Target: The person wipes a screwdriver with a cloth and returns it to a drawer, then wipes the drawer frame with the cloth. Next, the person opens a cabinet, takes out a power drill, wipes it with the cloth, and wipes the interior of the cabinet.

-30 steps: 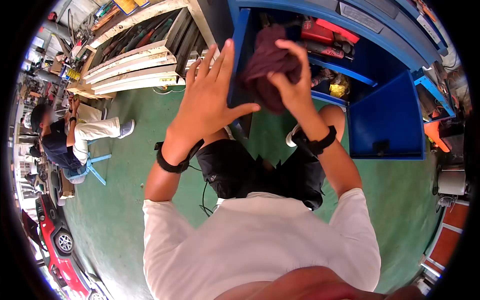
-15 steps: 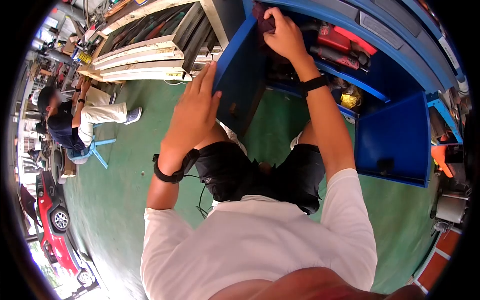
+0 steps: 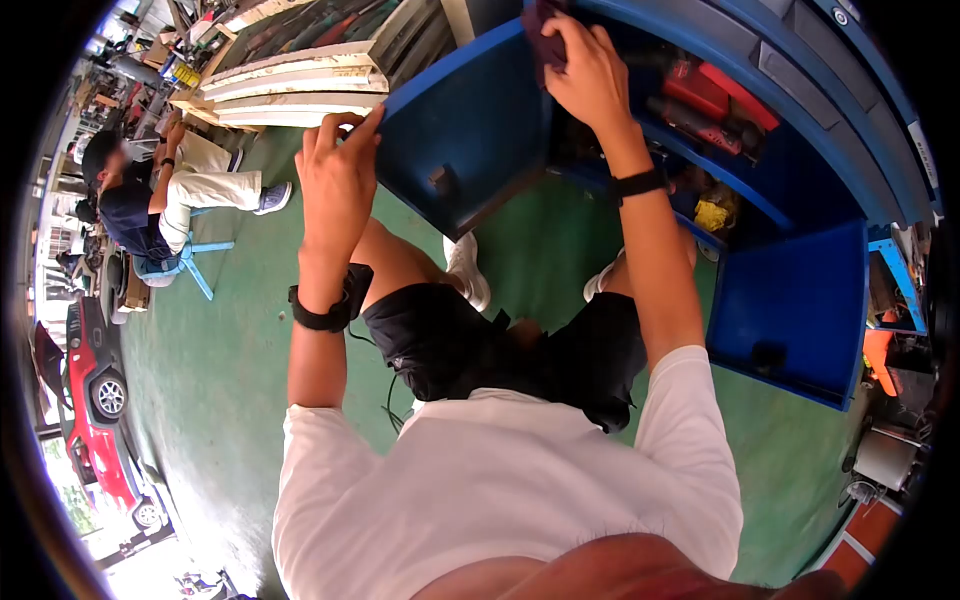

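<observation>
My left hand [image 3: 338, 190] is at the outer edge of the blue cabinet's left door [image 3: 465, 135], with its fingers curled and its thumb and fingertips closed on that edge. A small dark latch piece [image 3: 440, 178] sits on the door's inner face. In my right hand [image 3: 590, 85] is a dark maroon cloth [image 3: 546, 45], pinched against the top of the door near its hinge side. Beyond that hand, the open cabinet holds a red case [image 3: 695, 92] and a red-and-black power tool [image 3: 700, 125] on its shelf. Below them lies something yellow [image 3: 712, 213].
The cabinet's right door [image 3: 790, 300] swings out toward me. A wooden rack [image 3: 300, 85] with drawers stands left of the cabinet. A person [image 3: 135, 200] sits on a blue stool [image 3: 190, 262] at the left, with a red car [image 3: 100, 420] behind. Green floor [image 3: 250, 330] lies around my feet.
The left door has swung farther out to the left. My left hand has moved left and its fingers have curled onto the door's edge. My right hand, still with the cloth, has shifted slightly right.
</observation>
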{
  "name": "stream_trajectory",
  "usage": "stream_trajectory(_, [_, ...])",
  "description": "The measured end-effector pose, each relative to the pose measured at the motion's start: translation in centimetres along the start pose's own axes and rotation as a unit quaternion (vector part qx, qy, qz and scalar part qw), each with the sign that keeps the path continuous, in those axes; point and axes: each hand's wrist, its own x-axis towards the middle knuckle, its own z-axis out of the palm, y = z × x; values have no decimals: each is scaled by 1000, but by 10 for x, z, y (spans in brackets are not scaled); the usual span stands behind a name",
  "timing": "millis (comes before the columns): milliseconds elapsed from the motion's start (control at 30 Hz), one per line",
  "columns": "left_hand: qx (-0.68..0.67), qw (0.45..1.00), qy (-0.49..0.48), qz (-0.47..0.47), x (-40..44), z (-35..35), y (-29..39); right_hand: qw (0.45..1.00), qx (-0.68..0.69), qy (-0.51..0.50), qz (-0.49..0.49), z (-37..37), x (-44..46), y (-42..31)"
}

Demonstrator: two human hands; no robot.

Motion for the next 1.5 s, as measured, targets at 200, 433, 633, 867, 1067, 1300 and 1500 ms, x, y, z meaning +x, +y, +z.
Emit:
stream_trajectory(200, [-58, 998, 1, 5, 10, -6, -8, 989, -80, -99, 77, -5, 13, -5])
stream_trajectory(433, [-77, 996, 28, -21, 7, -1, -14, 951, 15, -108, 290, 33, -53, 45])
stream_trajectory(633, [65, 997, 43, -7, -2, 4, -14, 846, 472, 40, 242, 43, -26, 57])
stream_trajectory(867, [91, 993, 80, 13, -3, 13, -20, 837, 442, -52, 318, 64, -58, 65])
stream_trajectory(1067, [14, 998, 67, -2, -2, 16, -28, 862, 394, -49, 314, 94, -102, 79])
stream_trajectory(1300, [4, 998, 61, -32, 7, -3, 5, 639, 620, 52, 452, 65, -71, 60])
stream_trajectory(1500, [-19, 994, 112, 5, 0, 9, -13, 853, 391, -35, 344, 100, -106, 75])
